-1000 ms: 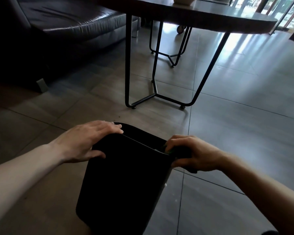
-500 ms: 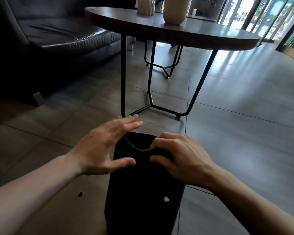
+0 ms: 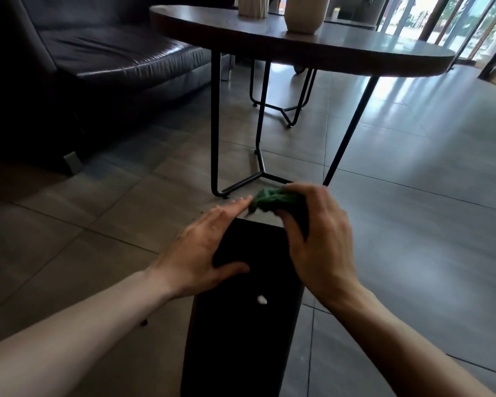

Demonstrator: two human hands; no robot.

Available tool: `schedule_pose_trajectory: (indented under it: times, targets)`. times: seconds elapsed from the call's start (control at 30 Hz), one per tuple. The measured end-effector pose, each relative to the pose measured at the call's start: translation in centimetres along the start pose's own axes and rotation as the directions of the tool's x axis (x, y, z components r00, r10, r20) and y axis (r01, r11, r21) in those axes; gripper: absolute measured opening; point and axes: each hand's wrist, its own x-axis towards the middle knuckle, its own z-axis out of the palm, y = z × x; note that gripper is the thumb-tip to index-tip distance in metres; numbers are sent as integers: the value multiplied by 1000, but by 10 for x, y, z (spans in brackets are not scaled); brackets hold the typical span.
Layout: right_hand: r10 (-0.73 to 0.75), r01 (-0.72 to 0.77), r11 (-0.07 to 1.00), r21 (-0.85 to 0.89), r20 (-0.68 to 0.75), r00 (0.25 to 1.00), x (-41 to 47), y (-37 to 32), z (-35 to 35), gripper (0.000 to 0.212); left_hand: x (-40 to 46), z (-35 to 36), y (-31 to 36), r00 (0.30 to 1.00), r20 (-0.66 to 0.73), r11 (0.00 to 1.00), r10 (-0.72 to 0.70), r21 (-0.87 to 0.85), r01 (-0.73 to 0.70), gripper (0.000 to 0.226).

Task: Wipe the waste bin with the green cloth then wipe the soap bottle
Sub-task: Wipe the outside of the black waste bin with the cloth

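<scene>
- Low in the middle of the frame: black waste bin [image 3: 241,325] on the tiled floor [image 3: 413,253], small white spot on its side.
- Left hand [image 3: 201,250] flat against the bin's left side, fingers straight and together, thumb across the front.
- Right hand [image 3: 318,242] at the bin's upper right edge, fingers curled tight on a bunched green cloth [image 3: 275,200].
- Upper frame: round table [image 3: 298,44] bearing a pale vase [image 3: 304,12]; dark sofa [image 3: 112,61] at upper left.
</scene>
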Motion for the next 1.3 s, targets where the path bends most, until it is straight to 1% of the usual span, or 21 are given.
schedule_pose_trajectory:
  times: [0.07,0.23,0.37,0.43,0.5,0.53,0.57,0.6,0.63,0.7,0.77,0.83,0.9,0.97,1.07,1.1,1.13,1.17,1.2,1.27,1.3]
  targets:
    - [-35,35,999,1,-41,999,-10,5,3,36,0,-4,-8,1000,-5,1000,-12,13,12,94]
    - [-197,250,955,-161,289,937,-69,4,38,53,1,-7,-21,999,24,997,-42,67,40,81]
    - [-280,397,884,-247,401,872,-114,12,51,55,1,-9,-25,998,26,996,-49,75,47,77]
    - [-431,571,791,-218,463,774,-144,21,52,52,-1,-11,-28,997,19,994,-79,84,77,77]
    - [-581,758,628,-178,541,608,-170,30,47,43,-3,-14,-29,995,25,993,-96,73,94,76]
    - [-618,809,567,-155,570,542,-173,34,43,40,-3,-15,-29,995,27,994,-91,68,89,75]
    - [-639,827,547,-134,572,515,-169,39,39,38,-4,-15,-29,996,28,994,-86,66,84,74]
    - [-640,805,582,-114,546,540,-159,42,37,37,-4,-14,-30,996,25,994,-85,64,83,74]
    - [-610,738,667,-102,493,620,-143,43,35,36,-4,-14,-30,996,19,994,-88,62,86,73]
    - [-436,496,861,-112,340,834,-101,43,32,36,-4,-14,-31,995,9,993,-99,60,98,72]
    - [-230,269,952,-148,239,943,-60,37,33,51,-4,-16,-31,994,14,993,-106,61,105,71]
    - [-195,242,955,-174,253,948,-44,27,38,57,-5,-18,-32,993,10,992,-115,59,114,71]
    - [-308,379,906,-189,321,896,-60,23,44,49,-6,-20,-33,993,0,991,-121,63,120,71]
    - [-471,561,815,-147,397,788,-99,25,45,40,-7,-21,-34,991,-2,989,-130,68,130,71]
    - [-633,787,610,-96,538,557,-163,24,43,32,-9,-21,-34,992,8,990,-130,59,129,72]
    - [-650,826,555,-97,570,504,-169,23,42,31,-9,-21,-33,992,15,991,-123,55,122,72]
    - [-659,834,545,-85,571,489,-166,23,40,29,-9,-20,-33,993,23,992,-117,51,116,72]
    - [-663,812,579,-75,536,523,-154,24,39,27,-8,-19,-32,993,25,992,-116,49,115,72]
    - [-638,753,654,-77,479,603,-137,24,38,27,-7,-19,-31,993,21,992,-120,49,119,71]
    - [-462,535,833,-137,358,811,-95,25,36,30,-7,-18,-30,992,4,991,-124,54,124,70]
    - [-350,412,896,-168,303,886,-75,24,36,35,-6,-18,-29,993,-2,991,-119,54,119,68]
